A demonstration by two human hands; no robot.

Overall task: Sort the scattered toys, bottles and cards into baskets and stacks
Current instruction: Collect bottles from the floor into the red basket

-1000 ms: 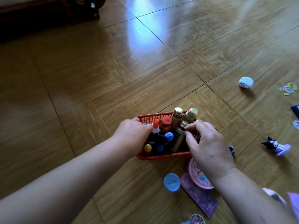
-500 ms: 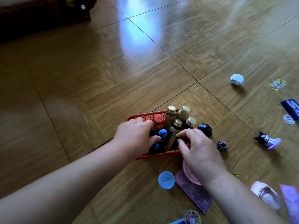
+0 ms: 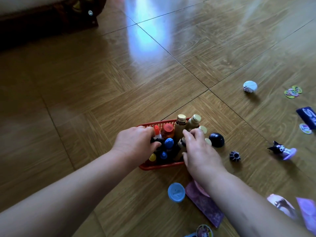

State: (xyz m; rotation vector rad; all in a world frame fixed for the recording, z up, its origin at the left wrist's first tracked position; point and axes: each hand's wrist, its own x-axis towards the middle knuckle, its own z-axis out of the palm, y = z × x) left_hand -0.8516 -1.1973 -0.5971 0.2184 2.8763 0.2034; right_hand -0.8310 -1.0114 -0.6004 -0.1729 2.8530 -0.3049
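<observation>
A red basket (image 3: 160, 167) sits on the wooden floor and holds several small bottles. Two brown bottles with gold caps (image 3: 180, 124) stand upright at its far end, beside an orange-capped one (image 3: 168, 129). My left hand (image 3: 135, 145) reaches into the basket's left side, its fingers curled around a dark bottle (image 3: 154, 141). At the right side my right hand (image 3: 196, 151) grips a tilted brown bottle (image 3: 179, 146). Blue and yellow caps show between my hands.
Right of the basket lie a black dome (image 3: 216, 139), a small ribbed piece (image 3: 235, 156) and a black cat figure (image 3: 282, 151). A white ball (image 3: 250, 86), round stickers (image 3: 292, 91), cards (image 3: 307, 116), a blue lid (image 3: 176, 192) and a purple card (image 3: 205, 206) are scattered. Dark furniture (image 3: 47, 19) stands far left.
My right hand has moved up from the basket's near right corner onto the brown bottles. My left hand stays in the left side, with its fingers shifted a little.
</observation>
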